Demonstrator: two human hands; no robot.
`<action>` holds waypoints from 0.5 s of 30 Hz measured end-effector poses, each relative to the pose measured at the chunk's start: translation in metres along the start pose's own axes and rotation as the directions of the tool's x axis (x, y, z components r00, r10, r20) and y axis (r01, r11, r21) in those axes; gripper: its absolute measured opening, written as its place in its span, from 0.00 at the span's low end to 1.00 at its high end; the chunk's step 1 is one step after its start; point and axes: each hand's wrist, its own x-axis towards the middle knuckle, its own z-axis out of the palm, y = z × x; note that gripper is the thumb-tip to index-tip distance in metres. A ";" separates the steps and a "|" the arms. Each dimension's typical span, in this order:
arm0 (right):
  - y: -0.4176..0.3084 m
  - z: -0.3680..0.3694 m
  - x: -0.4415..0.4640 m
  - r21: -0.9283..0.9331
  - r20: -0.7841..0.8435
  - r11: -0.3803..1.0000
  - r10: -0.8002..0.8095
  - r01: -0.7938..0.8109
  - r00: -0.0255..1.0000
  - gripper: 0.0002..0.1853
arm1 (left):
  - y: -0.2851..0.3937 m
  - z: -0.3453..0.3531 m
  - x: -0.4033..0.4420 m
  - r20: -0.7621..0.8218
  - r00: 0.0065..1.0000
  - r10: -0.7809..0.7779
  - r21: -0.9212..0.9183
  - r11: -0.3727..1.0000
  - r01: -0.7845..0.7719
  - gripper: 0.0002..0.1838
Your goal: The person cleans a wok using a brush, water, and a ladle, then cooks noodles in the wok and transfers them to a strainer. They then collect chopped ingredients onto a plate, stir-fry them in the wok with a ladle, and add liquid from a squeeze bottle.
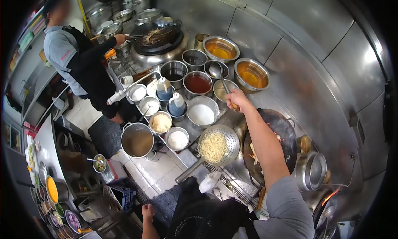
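Observation:
My right hand [238,98] grips the wooden handle of a ladle [224,84]. Its bowl hangs over a steel pot of dark liquid [222,73] among the seasoning pots. Below my outstretched forearm is a wok [269,145] with bits of food in it, partly hidden by the arm. To its left, a perforated strainer [232,136] bears cooked noodles [213,147]. Low beside my body, my left hand [148,212] is closed, with nothing visible in it.
Pots of red sauce [197,82], white powder [177,139] and white liquid [201,114] crowd the counter, with squeeze bottles [177,104] between them. Bowls of amber liquid [251,75] stand behind. A co-worker [78,56] handles another wok [155,35]. A flame [330,196] burns at right.

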 end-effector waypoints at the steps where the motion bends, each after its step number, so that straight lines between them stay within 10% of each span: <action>1: -0.003 -0.002 0.004 0.002 -0.005 1.000 -0.005 0.005 1.000 0.20 | -0.001 0.002 0.000 -0.040 0.999 -0.003 0.040 0.999 0.004 0.15; 4: -0.007 -0.008 -0.003 0.169 0.077 0.983 0.060 -0.072 0.995 0.09 | -0.011 0.007 0.012 0.017 1.000 -0.016 0.305 0.952 0.010 0.16; 5: -0.002 -0.009 -0.017 0.366 0.077 0.927 0.062 -0.086 0.995 0.08 | -0.016 0.011 0.018 0.112 0.977 0.182 0.619 0.756 -0.212 0.19; 12: 0.063 -0.037 -0.083 0.874 0.163 0.482 -0.186 -0.055 0.969 0.06 | 0.077 0.147 -0.075 0.669 0.544 0.507 0.279 0.507 -0.816 0.19; 15: 0.108 -0.077 -0.142 0.956 0.231 0.250 -0.335 -0.150 0.913 0.09 | 0.121 0.209 -0.128 0.674 0.401 0.620 0.189 0.380 -0.905 0.25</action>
